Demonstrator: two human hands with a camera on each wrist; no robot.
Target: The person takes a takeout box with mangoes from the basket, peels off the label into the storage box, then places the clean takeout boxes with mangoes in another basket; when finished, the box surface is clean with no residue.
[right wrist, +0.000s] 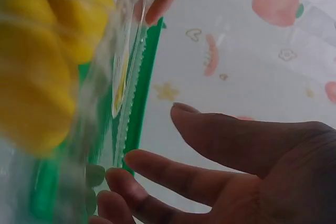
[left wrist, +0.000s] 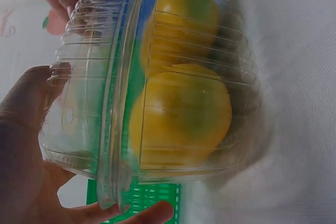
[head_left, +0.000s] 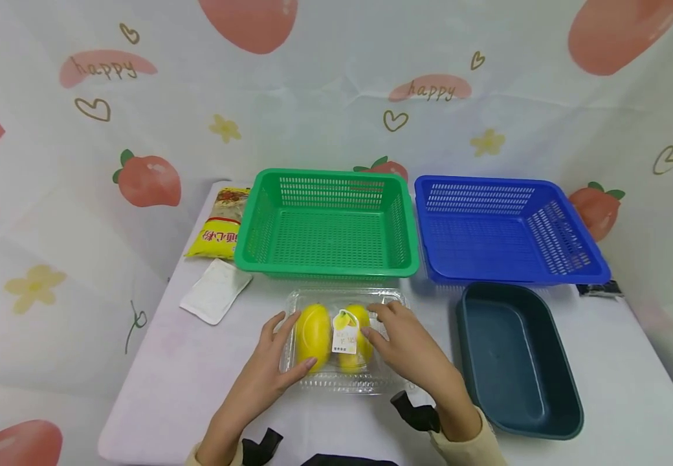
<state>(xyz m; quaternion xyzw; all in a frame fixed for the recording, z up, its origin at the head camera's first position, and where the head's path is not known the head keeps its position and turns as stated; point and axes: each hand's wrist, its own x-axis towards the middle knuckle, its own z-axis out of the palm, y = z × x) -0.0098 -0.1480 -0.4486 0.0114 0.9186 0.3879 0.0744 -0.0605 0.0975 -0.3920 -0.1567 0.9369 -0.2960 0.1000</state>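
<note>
A clear plastic clamshell box [head_left: 342, 383] with its lid down lies in front of the green basket. Two yellow, mango-like fruits [head_left: 313, 336] [left wrist: 181, 114] are inside, and a white tag with a fruit picture [head_left: 345, 338] sits over the right one. My left hand [head_left: 275, 356] rests at the box's left side, thumb [left wrist: 34, 90] on the lid and fingers [left wrist: 155, 212] spread along the rim. Over the right part is my right hand [head_left: 409, 346]; its fingers [right wrist: 157, 171] reach to the lid, and its thumb [right wrist: 210, 132] stands apart from it.
Behind the box stand a green basket [head_left: 327, 266] and a blue basket [head_left: 514, 275]. A dark teal basin [head_left: 517, 362] is at the right. To the left lie a yellow food bag [head_left: 218, 226] and a white packet [head_left: 215, 291]. A black packet [head_left: 600, 289] shows partly under the blue basket.
</note>
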